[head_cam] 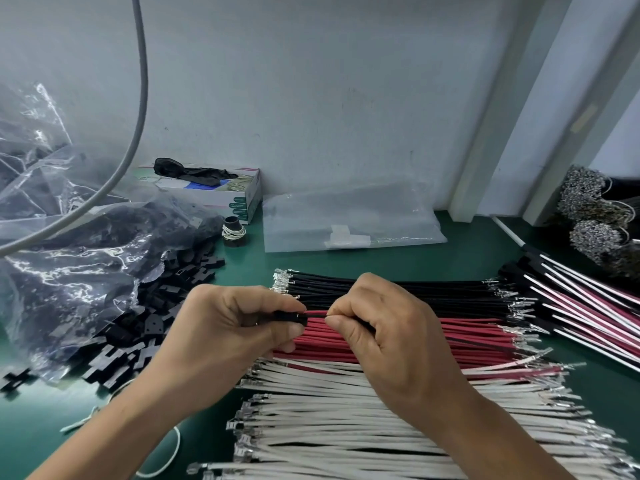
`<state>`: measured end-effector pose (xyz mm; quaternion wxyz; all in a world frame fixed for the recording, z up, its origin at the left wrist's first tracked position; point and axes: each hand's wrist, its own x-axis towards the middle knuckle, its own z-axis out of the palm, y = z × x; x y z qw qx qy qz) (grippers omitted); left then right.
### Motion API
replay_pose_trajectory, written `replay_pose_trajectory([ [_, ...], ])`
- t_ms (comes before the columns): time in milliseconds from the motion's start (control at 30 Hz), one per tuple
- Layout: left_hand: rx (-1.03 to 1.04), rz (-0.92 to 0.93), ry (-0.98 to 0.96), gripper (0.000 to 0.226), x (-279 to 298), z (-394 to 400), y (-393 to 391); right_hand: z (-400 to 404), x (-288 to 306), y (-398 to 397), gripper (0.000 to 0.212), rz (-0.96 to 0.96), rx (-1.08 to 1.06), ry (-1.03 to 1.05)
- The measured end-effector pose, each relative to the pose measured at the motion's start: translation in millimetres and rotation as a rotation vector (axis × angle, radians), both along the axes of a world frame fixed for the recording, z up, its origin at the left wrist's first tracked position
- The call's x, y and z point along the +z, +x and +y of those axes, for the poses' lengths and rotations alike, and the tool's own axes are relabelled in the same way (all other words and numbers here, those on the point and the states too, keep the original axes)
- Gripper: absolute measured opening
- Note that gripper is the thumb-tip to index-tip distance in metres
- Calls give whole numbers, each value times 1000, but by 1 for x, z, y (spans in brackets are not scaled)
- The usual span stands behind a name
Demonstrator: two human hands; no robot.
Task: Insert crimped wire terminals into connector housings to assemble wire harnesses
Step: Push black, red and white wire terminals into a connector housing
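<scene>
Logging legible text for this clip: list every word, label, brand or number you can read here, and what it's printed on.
No text in this frame can be read.
Tissue box: green label patches with print on its end face, too small and blurred to read.
Clear plastic bag by the wall: a white sticker, no legible print.
Strip of tape on the wall post: no readable marking.
Connector housing and wires: no visible marking.

Housings [145, 327] left of wires [398, 296]
</scene>
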<state>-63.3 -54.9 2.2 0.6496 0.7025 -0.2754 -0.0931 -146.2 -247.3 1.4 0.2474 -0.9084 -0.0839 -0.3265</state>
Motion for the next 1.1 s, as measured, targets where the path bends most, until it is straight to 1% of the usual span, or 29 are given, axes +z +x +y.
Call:
replay_pose_trajectory([
  [167, 22, -43, 16, 23, -1, 1, 2, 7, -4, 1, 21, -25, 24, -30],
  [233, 41, -43, 5, 22, -2, 1, 4, 6, -1, 4, 21, -59, -29, -87],
  [367, 75, -16, -35, 25, -3, -2, 5, -2, 6, 8, 14, -207, -214, -250],
  [433, 85, 14, -68, 24, -5, -3, 6, -1, 3, 7, 11, -295, -254, -280],
  [500, 128, 39, -97, 21, -6, -3, 8, 3, 1, 7, 9, -361, -234, -292],
  [533, 159, 42, -100, 20, -5, -2, 9, 7, -1, 7, 7, -336, -190, -303],
  [567, 187, 45, -100, 19, -5, -1, 11, 11, -3, 7, 5, -256, -136, -319],
  [633, 230, 63, -105, 18, -4, 2, 13, 17, -8, 8, 7, -14, -73, -354],
  [667, 240, 73, -107, 19, -4, 2, 14, 18, -11, 9, 9, 78, -65, -354],
  [700, 244, 79, -107, 19, -3, 2, 15, 18, -12, 9, 8, 129, -63, -336],
  [767, 246, 87, -102, 18, -5, 2, 15, 17, -13, 11, 2, 157, -53, -287],
  [800, 246, 91, -97, 17, -6, 2, 16, 18, -13, 12, 2, 157, -51, -279],
  [900, 242, 101, -94, 17, -7, 1, 17, 19, -14, 12, 11, 158, -79, -339],
  [967, 247, 106, -108, 21, -6, 1, 15, 18, -12, 11, 14, 160, -99, -327],
  [1100, 246, 166, -186, 29, -2, 5, 18, 6, -6, 7, 10, 132, -72, -141],
])
